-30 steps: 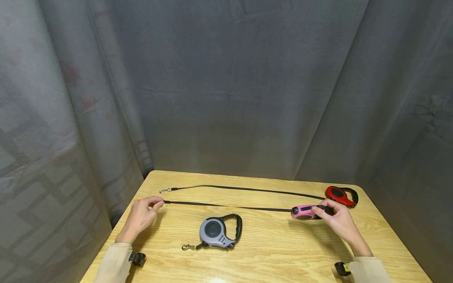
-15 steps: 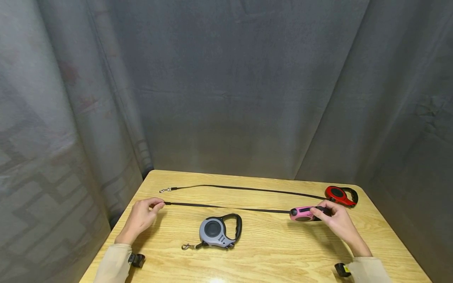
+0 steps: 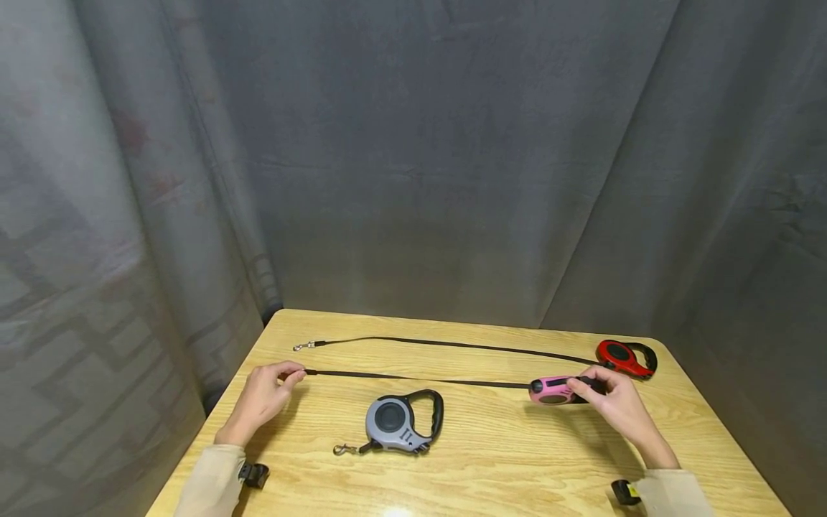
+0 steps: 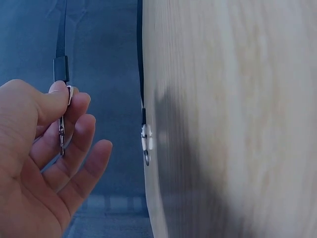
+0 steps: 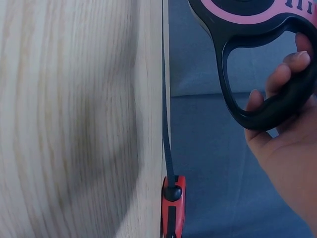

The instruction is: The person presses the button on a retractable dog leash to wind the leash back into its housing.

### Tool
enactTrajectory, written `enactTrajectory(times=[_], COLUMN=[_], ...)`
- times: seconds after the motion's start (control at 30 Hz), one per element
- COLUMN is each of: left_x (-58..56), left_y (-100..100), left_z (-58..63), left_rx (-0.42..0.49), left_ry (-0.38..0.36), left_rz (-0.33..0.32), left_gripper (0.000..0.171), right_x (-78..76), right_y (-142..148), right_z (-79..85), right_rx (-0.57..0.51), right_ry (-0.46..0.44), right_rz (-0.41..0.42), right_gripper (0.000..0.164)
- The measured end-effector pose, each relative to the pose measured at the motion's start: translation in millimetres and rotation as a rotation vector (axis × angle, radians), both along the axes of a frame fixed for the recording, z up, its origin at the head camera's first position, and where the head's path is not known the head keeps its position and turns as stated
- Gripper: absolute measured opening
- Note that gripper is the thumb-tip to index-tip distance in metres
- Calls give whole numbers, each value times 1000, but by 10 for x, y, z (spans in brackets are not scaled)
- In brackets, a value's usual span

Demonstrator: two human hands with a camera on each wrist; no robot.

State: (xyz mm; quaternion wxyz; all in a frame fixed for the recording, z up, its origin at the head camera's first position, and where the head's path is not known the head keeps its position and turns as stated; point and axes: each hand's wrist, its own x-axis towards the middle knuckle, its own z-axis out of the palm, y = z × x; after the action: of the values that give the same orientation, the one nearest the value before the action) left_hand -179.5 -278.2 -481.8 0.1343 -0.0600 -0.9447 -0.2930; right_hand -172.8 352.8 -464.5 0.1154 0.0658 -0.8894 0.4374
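Between thumb and index finger, my left hand [image 3: 263,397] pinches the metal clip [image 4: 62,134] at the end of a black leash strap [image 3: 420,379]. The strap runs nearly straight across to a pink retractable leash [image 3: 552,390], held above the table. My right hand [image 3: 614,402] grips that leash by its black loop handle [image 5: 277,111], the fingers curled through the loop. Lying on the table between the hands is a grey retractable leash [image 3: 390,416], its short clip [image 3: 344,449] pointing left.
Farther back on the wooden table [image 3: 491,459] lies a red retractable leash [image 3: 617,352] at the right. Its black strap [image 3: 465,345] is drawn out to the left and ends in a metal clip [image 3: 304,346]. Grey curtains [image 3: 413,179] surround the table.
The pink leash has shifted very slightly left and toward me since a second ago, then stayed still. Both hands keep their hold, with the strap stretched between them.
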Motion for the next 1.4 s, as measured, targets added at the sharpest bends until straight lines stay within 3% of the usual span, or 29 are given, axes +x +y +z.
enactTrajectory(times=[0.73,0.93,1.4], left_x=[-29,-23,-23], left_y=[60,78,141], left_z=[-15,-22,-23], left_rx=[-14,-14,-18], left_ry=[-12,-24,3], left_rz=[-13,-2,-20], left_gripper=[16,17,14], right_x=[7,13,18], right_y=[-52,-85,-156], right_z=[4,11,15], right_rx=[-4,11,-6], right_ry=[2,-15,-37], right_rz=[37,12,24], right_gripper=[18,20,23])
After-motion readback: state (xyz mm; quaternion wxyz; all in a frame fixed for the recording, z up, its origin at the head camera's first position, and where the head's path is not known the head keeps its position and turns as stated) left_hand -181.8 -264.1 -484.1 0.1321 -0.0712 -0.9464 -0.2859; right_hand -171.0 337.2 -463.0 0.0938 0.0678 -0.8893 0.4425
